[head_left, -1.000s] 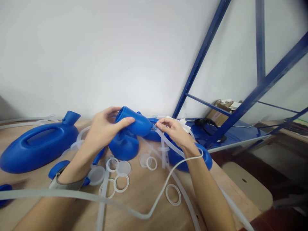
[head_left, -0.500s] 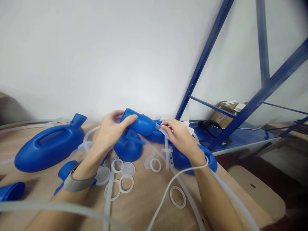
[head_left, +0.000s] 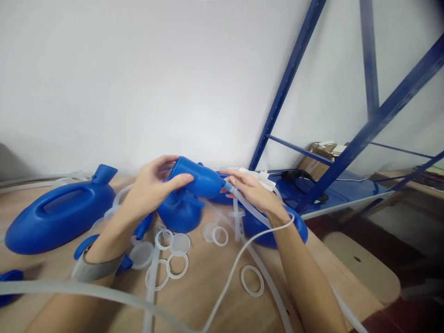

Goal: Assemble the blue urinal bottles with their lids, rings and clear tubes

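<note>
My left hand point(head_left: 152, 185) is wrapped round the wide end of a blue rubber bulb point(head_left: 199, 178), held above the wooden table point(head_left: 208, 286). My right hand point(head_left: 251, 189) pinches a clear silicone tube point(head_left: 243, 245) right at the bulb's narrow tip. The tube loops down over my right wrist and runs off toward the lower left. Beneath the bulb sits a second blue bulb-shaped part point(head_left: 180, 210).
A large blue flat bottle with a handle slot point(head_left: 57, 215) lies at the left. White rings point(head_left: 252, 280) and clear discs point(head_left: 180, 243) are scattered on the table. Another blue part point(head_left: 274, 226) lies under my right wrist. A blue metal rack point(head_left: 347, 148) stands at the right, a stool seat point(head_left: 360, 268) below it.
Both hands stay at the bulb and tube end. My right fingers have shifted slightly at the bulb's tip, and the camera view has swayed a little.
</note>
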Motion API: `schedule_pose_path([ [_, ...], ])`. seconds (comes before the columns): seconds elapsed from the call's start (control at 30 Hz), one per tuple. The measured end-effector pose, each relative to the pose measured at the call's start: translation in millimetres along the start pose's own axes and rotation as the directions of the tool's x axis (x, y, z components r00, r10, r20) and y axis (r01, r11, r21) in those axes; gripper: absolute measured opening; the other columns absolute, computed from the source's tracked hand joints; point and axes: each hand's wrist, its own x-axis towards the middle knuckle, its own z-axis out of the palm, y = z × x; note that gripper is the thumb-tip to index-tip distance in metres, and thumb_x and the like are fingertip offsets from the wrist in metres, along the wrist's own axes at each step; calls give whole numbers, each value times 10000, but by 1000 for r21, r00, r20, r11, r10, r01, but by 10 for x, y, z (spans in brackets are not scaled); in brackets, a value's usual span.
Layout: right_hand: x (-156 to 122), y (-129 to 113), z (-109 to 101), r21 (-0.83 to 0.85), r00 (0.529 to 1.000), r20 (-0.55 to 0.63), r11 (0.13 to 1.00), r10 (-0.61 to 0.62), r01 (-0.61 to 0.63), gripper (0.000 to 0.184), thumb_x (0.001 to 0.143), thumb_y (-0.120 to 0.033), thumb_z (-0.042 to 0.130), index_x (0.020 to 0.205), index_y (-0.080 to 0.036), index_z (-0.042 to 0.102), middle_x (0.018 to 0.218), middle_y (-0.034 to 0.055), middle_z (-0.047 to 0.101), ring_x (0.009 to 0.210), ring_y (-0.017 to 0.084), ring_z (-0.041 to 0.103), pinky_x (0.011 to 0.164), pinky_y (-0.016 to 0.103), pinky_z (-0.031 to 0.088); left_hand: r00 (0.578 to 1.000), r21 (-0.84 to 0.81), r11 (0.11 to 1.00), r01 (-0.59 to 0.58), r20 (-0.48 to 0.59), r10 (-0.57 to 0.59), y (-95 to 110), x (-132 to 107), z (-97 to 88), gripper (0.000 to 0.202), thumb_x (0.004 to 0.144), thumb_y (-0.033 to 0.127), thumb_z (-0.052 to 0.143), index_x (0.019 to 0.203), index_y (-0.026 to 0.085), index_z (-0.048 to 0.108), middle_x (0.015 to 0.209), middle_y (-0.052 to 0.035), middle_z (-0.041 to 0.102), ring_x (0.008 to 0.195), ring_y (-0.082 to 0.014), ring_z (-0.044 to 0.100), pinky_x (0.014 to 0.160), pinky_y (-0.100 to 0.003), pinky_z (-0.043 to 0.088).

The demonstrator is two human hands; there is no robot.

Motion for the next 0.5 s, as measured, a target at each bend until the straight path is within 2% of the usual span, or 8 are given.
schedule_pose_path([
  [0.07,-73,-93,63,-59,990,-120,996,-74,68,409,1034,-488,554,1365,-301,708,1206,64,786,1130,240,725,945,416,625,1000,15,1000,-4,-19,4,14,-16,19,661,676,566,902,1194,193,730,1149,-104,783,1073,-337,736,948,-461,614],
  [0.1,-111,-137,93,-130,981,-141,985,-130,112,420,1050,-496,526,1374,-303,711,1264,69,779,1219,255,698,1027,443,591,1000,17,1000,-5,-29,5,17,-23,28,653,689,567,899,1198,196,723,1163,-106,780,1073,-334,736,941,-456,615],
  [0.2,-181,-215,165,-351,963,-93,914,-252,205,492,1001,-526,632,1415,-269,696,1453,93,705,1357,303,631,1155,495,497,1000,8,1000,-10,-17,10,9,-34,33,619,737,573,877,1197,196,706,1192,-114,771,1092,-334,730,942,-457,614],
  [0.27,-172,-215,184,-382,970,-65,904,-233,192,538,953,-538,702,1396,-233,707,1426,109,720,1308,322,661,1114,498,519,1000,-3,1000,-8,18,8,-9,-32,20,606,754,577,870,1194,196,700,1208,-116,764,1118,-339,723,968,-471,607],
  [0.37,-111,-175,183,-293,980,-37,939,-198,179,521,879,-541,784,1289,-220,767,1294,89,783,1194,320,714,1037,474,554,998,-39,999,6,61,-4,-53,-16,0,656,735,560,893,1239,197,683,1261,-127,747,1178,-348,703,1011,-484,594],
  [0.5,-47,-99,185,-207,956,-90,944,-280,258,403,816,-539,845,1075,-231,832,1128,51,825,1086,299,734,982,423,559,998,-92,995,-37,56,42,-74,-9,3,647,705,476,923,1238,195,687,1265,-121,745,1215,-344,688,1015,-450,598],
])
